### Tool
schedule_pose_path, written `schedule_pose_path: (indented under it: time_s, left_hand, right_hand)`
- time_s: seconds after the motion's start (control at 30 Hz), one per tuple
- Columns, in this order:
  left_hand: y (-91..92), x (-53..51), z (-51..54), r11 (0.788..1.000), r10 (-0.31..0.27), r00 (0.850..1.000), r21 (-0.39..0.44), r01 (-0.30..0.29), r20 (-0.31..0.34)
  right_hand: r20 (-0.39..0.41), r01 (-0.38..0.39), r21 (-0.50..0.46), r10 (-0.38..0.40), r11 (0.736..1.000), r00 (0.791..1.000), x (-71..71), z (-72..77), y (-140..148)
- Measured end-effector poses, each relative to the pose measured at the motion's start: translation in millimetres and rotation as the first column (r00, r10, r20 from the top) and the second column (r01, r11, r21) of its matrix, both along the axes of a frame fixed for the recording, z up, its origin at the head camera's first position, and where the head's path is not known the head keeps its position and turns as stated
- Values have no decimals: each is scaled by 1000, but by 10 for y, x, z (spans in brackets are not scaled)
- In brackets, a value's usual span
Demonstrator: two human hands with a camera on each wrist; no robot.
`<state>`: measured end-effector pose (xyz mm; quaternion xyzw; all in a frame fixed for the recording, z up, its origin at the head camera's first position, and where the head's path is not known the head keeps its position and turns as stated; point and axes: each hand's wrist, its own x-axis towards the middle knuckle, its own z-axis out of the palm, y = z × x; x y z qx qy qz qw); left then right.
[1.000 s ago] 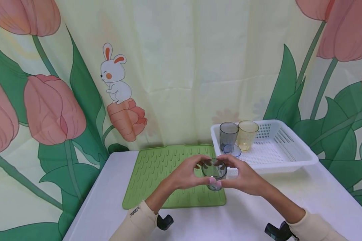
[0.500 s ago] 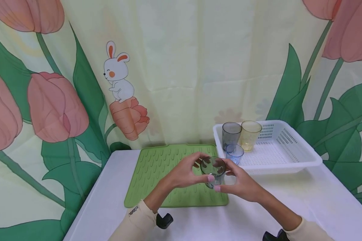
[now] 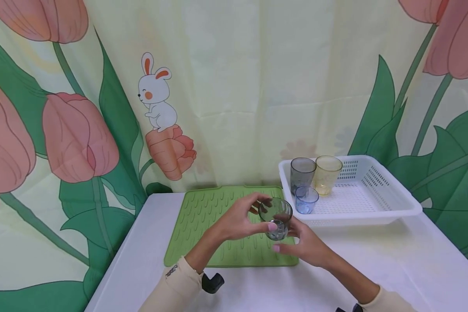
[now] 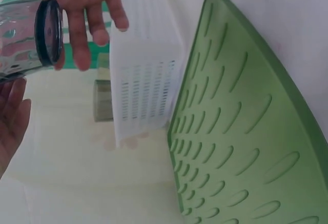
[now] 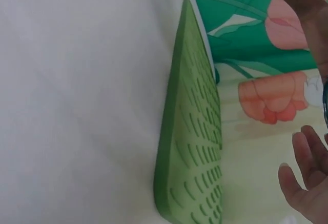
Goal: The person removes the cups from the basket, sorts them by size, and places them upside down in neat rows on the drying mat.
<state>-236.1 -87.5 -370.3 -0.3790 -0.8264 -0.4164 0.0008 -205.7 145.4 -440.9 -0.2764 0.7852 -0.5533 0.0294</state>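
My left hand (image 3: 239,218) grips a grey-tinted clear glass (image 3: 274,219) between thumb and fingers, above the right part of a green ridged mat (image 3: 203,225). Close to the glass's right side is my right hand (image 3: 306,246), thumb and fingers spread. In the left wrist view the glass (image 4: 20,42) has its dark base toward the right hand (image 4: 89,1), whose fingers are loosely extended; part of the left hand (image 4: 10,124) shows at the edge. The right wrist view catches the right hand (image 5: 307,188) with fingers apart.
Right of the mat stands a white perforated basket (image 3: 390,212). At its left end are a grey glass (image 3: 302,173), a yellow glass (image 3: 328,175) and a small blue glass (image 3: 306,200). A printed curtain (image 3: 234,86) hangs behind the white table (image 3: 355,255).
My right hand has loosened from the glass and moved slightly down, its fingers spreading. My left hand keeps its grip. The view has shifted a little, and the blue glass in the basket shows more fully.
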Motion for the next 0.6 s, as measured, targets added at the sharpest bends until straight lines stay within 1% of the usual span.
schedule_pose_path:
  time_s: [0.13, 0.3, 0.47, 0.6]
  left_hand:
    - [5, -5, -11, 1000, -4, 1000, -2, 4, 8]
    - [11, -17, -42, 1000, -7, 1000, -3, 8, 30]
    - [18, -29, -70, 1000, -13, 999, -10, 13, 38]
    - [15, -30, -77, 1000, -18, 998, -16, 19, 58]
  right_hand:
    - [34, -10, -38, 11, 999, 999, -4, -42, -35]
    - [58, 6, -102, 0, 995, 998, -3, -47, -56]
    - [65, 16, -120, -8, 993, 998, 3, -46, -57]
    - [74, 21, -117, -12, 993, 997, 9, -52, -48]
